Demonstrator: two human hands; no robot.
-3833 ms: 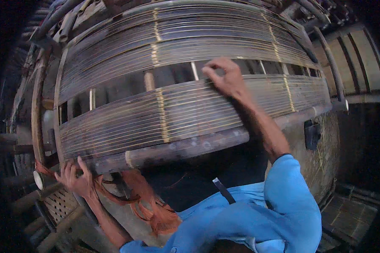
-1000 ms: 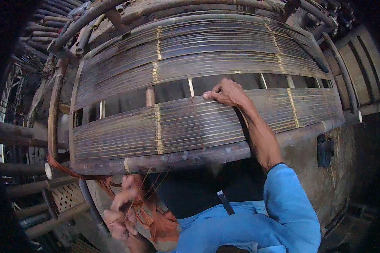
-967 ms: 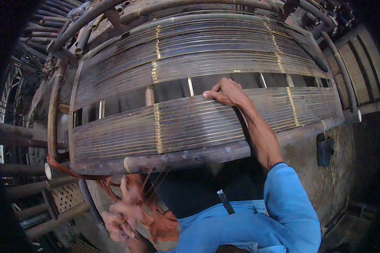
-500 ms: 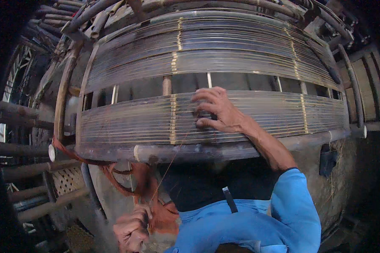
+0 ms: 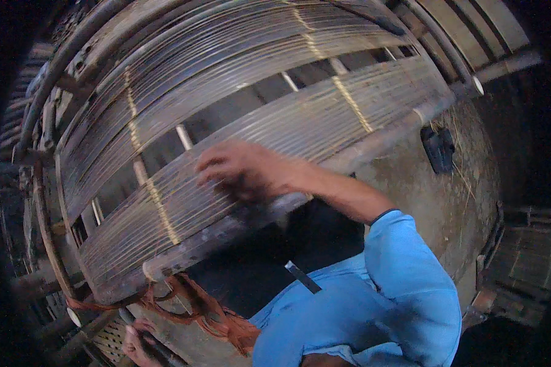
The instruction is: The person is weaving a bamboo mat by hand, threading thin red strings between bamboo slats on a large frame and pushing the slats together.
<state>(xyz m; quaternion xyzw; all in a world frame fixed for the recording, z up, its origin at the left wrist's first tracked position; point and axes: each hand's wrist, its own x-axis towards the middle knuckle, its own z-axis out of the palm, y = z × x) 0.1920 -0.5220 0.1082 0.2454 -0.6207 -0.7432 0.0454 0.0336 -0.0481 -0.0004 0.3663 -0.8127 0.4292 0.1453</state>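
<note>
Slatted panel (image 5: 306, 119) under the right hand (image 5: 245, 171) (fingers apart); left hand (image 5: 139, 345) below the panel's edge, grip unclear.

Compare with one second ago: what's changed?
The right hand left the far edge of the near slatted panel and blurs over it. The left hand has shifted left, away from the orange fibre bundle. The view turned. The bundle still hangs below the panel.
</note>
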